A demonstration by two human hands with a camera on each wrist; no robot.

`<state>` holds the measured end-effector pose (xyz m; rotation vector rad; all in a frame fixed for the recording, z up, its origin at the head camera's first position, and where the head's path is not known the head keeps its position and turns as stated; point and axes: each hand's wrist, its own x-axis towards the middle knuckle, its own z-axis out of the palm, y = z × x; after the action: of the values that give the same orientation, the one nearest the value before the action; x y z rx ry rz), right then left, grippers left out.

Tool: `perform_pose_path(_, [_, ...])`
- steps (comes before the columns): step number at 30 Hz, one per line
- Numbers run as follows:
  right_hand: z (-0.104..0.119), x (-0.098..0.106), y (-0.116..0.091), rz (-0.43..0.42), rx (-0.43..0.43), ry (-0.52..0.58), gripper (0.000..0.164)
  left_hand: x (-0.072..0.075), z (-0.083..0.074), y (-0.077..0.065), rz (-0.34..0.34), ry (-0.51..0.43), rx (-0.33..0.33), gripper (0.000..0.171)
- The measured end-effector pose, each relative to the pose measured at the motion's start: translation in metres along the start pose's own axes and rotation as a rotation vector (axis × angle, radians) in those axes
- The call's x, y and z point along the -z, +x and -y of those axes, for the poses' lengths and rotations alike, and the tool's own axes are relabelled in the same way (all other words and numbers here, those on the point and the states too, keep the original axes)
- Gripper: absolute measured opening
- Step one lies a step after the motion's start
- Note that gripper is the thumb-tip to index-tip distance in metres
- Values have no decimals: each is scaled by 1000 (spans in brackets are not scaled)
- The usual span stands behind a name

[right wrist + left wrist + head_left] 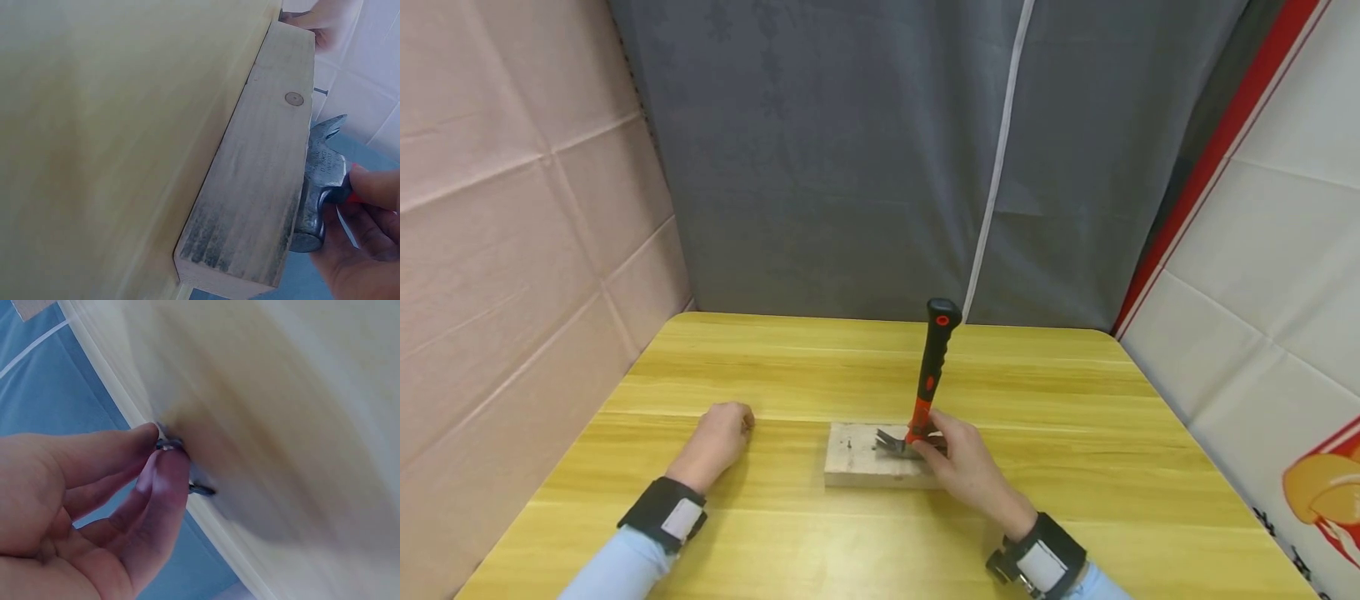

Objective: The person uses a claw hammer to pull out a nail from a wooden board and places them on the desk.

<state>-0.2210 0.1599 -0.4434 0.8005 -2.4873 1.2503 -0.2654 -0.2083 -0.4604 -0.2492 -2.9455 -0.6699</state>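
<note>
Hammer (933, 362) gripped in right hand (964, 463), nail (169, 444) apparently pinched in left hand (721, 435), nine o'clock: likely setup, wanting higher grip next!

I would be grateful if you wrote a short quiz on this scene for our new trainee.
1. True or false: the hammer is held with its handle pointing up.
2. Which grip holds the hammer?
A. The left grip
B. The right grip
C. Both
3. Fill in the gap: a nail sticks out of the ____.

Key: 1. True. 2. B. 3. Wooden block.
</note>
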Motion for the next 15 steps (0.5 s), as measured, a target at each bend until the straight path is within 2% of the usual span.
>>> perform_pose_path(6, [-1, 0, 0, -4, -3, -4, 25, -1, -11, 0, -45, 45, -64, 11])
perform_pose_path(11, [0, 0, 0, 2, -5, -1, 25, 0, -22, -1, -86, 23, -115, 14])
perform_pose_path(15, [1, 0, 0, 1, -6, -6, 25, -1, -29, 0, -91, 3, -132, 15])
